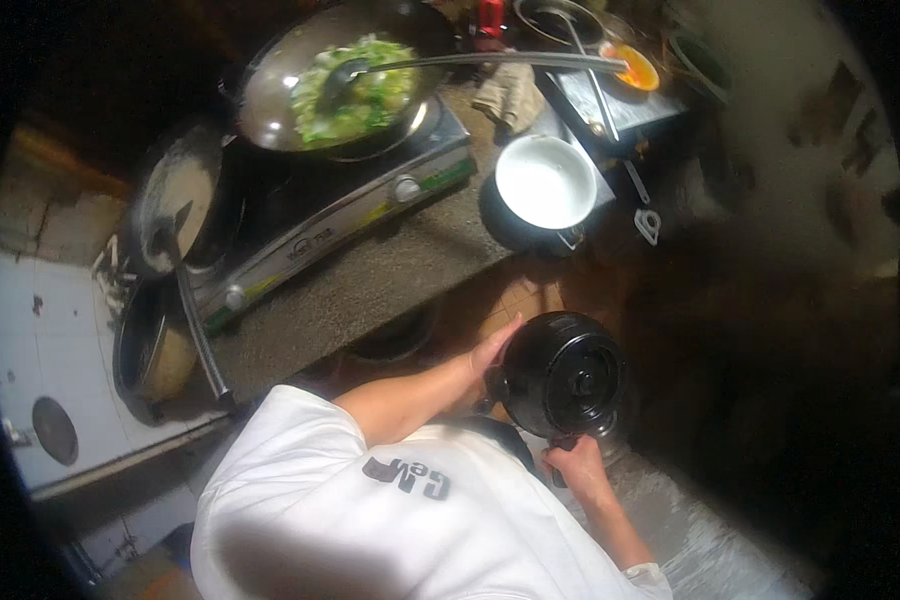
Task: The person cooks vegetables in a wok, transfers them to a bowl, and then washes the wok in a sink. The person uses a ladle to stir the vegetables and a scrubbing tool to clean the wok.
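Note:
A round black lidded pot (529,367), with a small knob on its lid (586,384), is held in front of my body beyond the counter's front edge. My left hand (497,346) lies along the pot's left side, with its lower fingers hidden by the pot. My right hand (581,463) is closed around a handle at the pot's near side. What the pot contains is hidden by the lid.
A wok (270,112) of chopped greens (386,112) and a ladle (337,82) sits on a gas stove (330,240). Another pan (199,161) with a ladle stands left. Right are a white-lined pot (544,180), a cloth (508,97) and a countertop edge (450,277).

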Demonstrator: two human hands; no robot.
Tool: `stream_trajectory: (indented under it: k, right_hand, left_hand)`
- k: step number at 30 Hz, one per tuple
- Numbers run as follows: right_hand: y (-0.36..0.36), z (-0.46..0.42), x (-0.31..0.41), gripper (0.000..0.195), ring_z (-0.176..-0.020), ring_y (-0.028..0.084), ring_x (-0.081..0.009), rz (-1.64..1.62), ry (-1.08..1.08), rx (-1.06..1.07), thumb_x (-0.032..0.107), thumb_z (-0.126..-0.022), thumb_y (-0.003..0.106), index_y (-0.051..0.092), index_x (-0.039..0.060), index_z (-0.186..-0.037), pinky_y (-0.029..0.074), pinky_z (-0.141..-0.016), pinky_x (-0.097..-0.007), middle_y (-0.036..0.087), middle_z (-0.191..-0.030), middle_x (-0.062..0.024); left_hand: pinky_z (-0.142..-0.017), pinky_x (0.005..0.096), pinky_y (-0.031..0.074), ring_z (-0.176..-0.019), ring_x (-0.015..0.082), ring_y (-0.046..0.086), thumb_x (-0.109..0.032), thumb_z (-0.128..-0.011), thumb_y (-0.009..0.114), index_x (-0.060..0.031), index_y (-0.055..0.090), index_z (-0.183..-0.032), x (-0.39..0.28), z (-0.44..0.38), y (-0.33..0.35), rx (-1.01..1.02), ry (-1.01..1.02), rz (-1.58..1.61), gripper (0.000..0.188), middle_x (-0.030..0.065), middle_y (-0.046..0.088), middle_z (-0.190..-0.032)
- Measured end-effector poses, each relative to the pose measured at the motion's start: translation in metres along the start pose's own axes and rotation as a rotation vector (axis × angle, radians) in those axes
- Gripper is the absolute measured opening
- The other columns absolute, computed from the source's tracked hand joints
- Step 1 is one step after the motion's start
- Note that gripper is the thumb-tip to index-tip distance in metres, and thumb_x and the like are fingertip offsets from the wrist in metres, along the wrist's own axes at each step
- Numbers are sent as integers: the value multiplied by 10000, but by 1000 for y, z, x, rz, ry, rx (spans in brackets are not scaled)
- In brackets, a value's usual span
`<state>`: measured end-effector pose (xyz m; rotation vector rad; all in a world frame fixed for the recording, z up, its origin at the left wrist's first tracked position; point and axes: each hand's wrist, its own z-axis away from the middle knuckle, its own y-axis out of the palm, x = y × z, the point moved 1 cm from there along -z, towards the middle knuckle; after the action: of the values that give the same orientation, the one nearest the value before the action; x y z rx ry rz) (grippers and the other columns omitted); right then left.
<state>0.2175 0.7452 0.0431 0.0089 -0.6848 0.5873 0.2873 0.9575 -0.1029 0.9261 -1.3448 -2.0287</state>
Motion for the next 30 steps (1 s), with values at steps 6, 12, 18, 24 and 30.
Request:
stream_trajectory:
  k: [6, 12, 18, 24, 30]
  right_hand:
    - [20, 4, 28, 85, -577, 548, -148, 165, -58, 79, 14, -689, 590, 604, -27, -762, 414, -542, -285, 591, -649, -70]
    - [45, 17, 77, 114, -579, 556, -160, 242, -105, 177, 39, -703, 587, 610, -34, -788, 428, -536, -292, 592, -643, -76]
    - [70, 7, 107, 97, -588, 564, -164, 422, -133, 319, 75, -722, 579, 618, -5, -685, 437, -564, -286, 611, -647, -91]
    - [95, 17, 146, 95, -593, 540, -130, 440, -168, 404, 91, -741, 594, 603, -3, -752, 419, -554, -271, 588, -633, -59]
    - [112, -10, 148, 94, -584, 549, -145, 467, -99, 330, 95, -736, 606, 577, 5, -738, 422, -563, -275, 584, -613, -69]
  left_hand:
    - [-1089, 395, 291, -1327, 250, 347, -623, -920, 369, -119, 397, -1413, -44, 75, 58, -113, 106, -90, 706, 81, 380, -1458]
    - [-1092, 462, 267, -1353, 280, 302, -658, -887, 401, -178, 373, -1432, -57, 132, 52, -218, 132, 46, 727, 69, 336, -1488]
    - [-1076, 453, 320, -1284, 285, 408, -604, -906, 424, -159, 423, -1399, -55, 170, 42, -11, 352, 249, 664, 103, 434, -1415]
    - [-1058, 376, 373, -1225, 194, 477, -395, -977, 424, -68, 475, -1343, -62, 184, 28, 6, 466, 392, 493, 94, 505, -1349]
    - [-967, 362, 451, -1108, 202, 552, -359, -977, 423, -71, 535, -1265, -86, 196, -13, -376, 573, -212, 422, 96, 596, -1199]
